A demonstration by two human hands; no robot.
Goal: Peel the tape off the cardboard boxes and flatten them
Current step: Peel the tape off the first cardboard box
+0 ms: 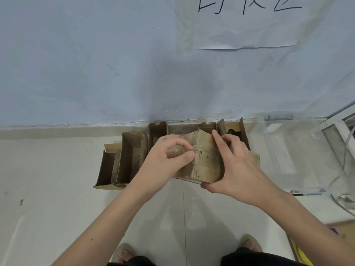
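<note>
I hold a small worn brown cardboard box point(203, 162) in the air in front of me, over the floor. Clear tape point(197, 159) runs across its creased face. My left hand point(167, 156) grips the box's left side, with thumb and forefinger pinched at the tape's edge. My right hand point(236, 166) clasps the box from the right and underneath, its forefinger lying along the top corner. Behind the held box, several open cardboard boxes point(130, 158) stand in a row on the floor against the wall.
A pale wall point(115, 64) rises right behind the boxes, with a paper sign point(247, 24) taped at upper right. A clear plastic bin point(292, 154) and white cables point(345, 200) sit at right. My sandalled feet point(124, 252) stand on the tiled floor below.
</note>
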